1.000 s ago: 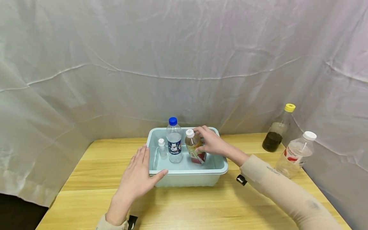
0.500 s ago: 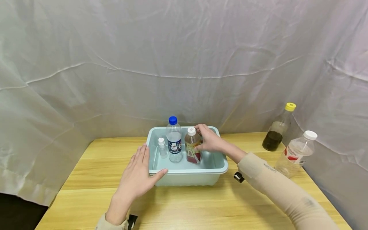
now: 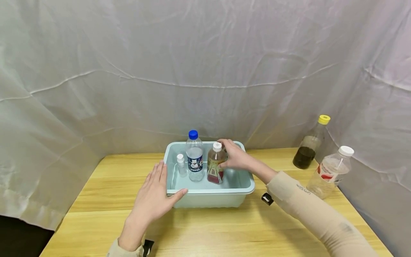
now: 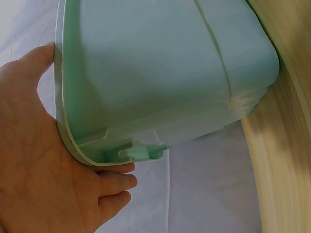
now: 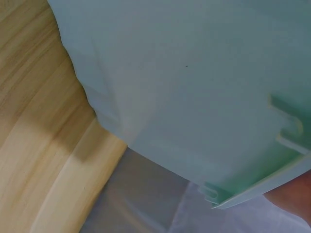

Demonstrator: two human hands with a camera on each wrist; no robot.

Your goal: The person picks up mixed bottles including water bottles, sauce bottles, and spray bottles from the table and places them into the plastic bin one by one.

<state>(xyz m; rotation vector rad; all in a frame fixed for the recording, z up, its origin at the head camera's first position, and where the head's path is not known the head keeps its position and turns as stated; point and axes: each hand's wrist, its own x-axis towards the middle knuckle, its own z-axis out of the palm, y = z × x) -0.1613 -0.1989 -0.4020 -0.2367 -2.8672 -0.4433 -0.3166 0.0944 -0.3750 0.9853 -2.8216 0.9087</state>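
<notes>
My right hand (image 3: 235,157) reaches over the right rim of a light blue plastic basin (image 3: 208,200) and grips a white-capped drink bottle (image 3: 214,167) with dark reddish liquid and a patterned label. That bottle stands upright inside the basin. To its left are a clear Pepsi bottle (image 3: 195,160) with a blue cap and a small clear white-capped bottle (image 3: 181,166). Against the basin's front left corner rests my left hand (image 3: 153,196), fingers straight and thumb along the front rim. In the left wrist view the hand (image 4: 53,160) touches the basin's rim (image 4: 60,97).
Right of the basin stand a yellow-capped bottle (image 3: 305,153) half full of dark liquid and a clear bottle (image 3: 330,171) with a white cap and red-and-white label. A wooden table (image 3: 205,232) carries everything. Grey cloth (image 3: 205,71) hangs behind and at both sides.
The bottle in my right hand has gone from tilted to upright, its cap shifting slightly right. My left hand has stayed on the basin's corner.
</notes>
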